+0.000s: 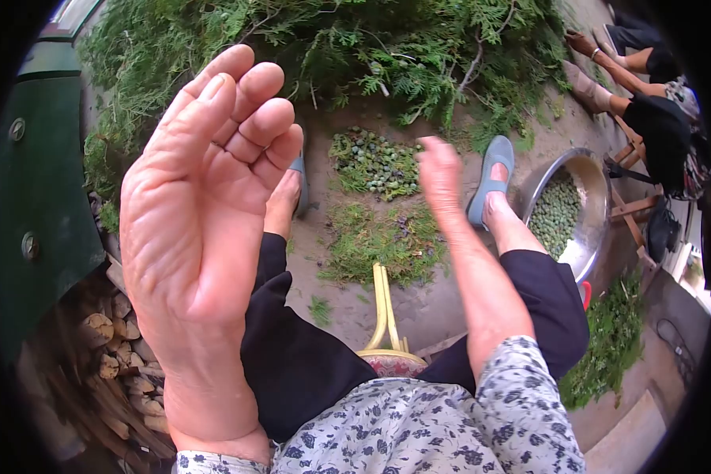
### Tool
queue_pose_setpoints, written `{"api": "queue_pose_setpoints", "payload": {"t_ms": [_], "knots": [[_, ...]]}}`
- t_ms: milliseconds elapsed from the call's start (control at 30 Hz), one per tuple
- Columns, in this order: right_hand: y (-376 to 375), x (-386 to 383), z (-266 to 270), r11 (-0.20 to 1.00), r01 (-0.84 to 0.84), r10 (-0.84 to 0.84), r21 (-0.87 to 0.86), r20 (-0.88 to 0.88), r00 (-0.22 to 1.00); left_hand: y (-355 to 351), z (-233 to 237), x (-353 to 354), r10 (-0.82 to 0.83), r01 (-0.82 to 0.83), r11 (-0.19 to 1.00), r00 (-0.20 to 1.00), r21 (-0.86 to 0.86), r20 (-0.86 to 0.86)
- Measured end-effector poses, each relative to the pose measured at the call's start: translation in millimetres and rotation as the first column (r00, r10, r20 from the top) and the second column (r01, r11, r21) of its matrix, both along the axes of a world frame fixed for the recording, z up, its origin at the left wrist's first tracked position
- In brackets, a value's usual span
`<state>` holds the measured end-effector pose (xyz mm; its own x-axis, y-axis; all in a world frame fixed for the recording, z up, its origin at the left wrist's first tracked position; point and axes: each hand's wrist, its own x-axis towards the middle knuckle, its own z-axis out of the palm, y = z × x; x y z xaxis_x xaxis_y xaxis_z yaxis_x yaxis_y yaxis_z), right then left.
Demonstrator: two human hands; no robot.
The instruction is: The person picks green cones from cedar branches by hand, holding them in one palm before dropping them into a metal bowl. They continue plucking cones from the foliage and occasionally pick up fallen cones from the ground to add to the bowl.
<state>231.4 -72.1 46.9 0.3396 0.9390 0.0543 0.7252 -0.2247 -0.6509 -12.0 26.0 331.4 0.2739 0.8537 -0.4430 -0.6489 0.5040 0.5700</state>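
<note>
My left hand (205, 182) is raised close to the camera, palm showing, fingers slightly bent, with nothing in it. My right hand (440, 170) hangs over the ground between my knees, beside a small heap of round green cones (375, 162). Motion blurs its fingers, so I cannot make out whether they hold anything. Loose green leafy bits (379, 245) lie just below the heap, nearer to me. Past both hands rises a big pile of cut evergreen branches (387, 55).
A metal basin (596, 182) partly filled with green cones (557, 209) stands by my right foot. More green sprigs (608, 340) lie behind it. Another person's legs (600, 99) are at far right. Split firewood (114, 340) and a dark green panel (47, 182) are at left.
</note>
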Motion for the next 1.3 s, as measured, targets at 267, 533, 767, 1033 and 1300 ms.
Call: {"api": "queue_pose_setpoints", "payload": {"t_ms": [267,533,767,1033,1300], "knots": [[35,-122,-61,0.882,-0.227,0.291,-0.413,0.099,0.952,3,0,-12,0.085,-0.084,0.996,0.996,-0.027,0.031],[13,-41,-4,0.915,0.218,-0.402,-0.34,-0.82,0.407,2,4,-14,0.077,-0.076,0.997,0.993,-0.01,0.092],[-39,-41,32,0.899,-0.004,-0.4,-0.437,-0.828,0.393,-1,-2,-6,0.068,-0.067,0.998,0.997,0.02,-0.023],[-91,-9,-26,0.796,-0.122,-0.095,-0.593,-0.321,0.942,-44,-112,42,0.119,-0.178,0.963,0.954,-0.202,-0.276],[-44,53,-54,0.953,0.048,-0.053,-0.3,-0.008,0.999,-152,-308,102,-0.266,-0.086,0.712,0.886,-0.697,-0.381]]}}
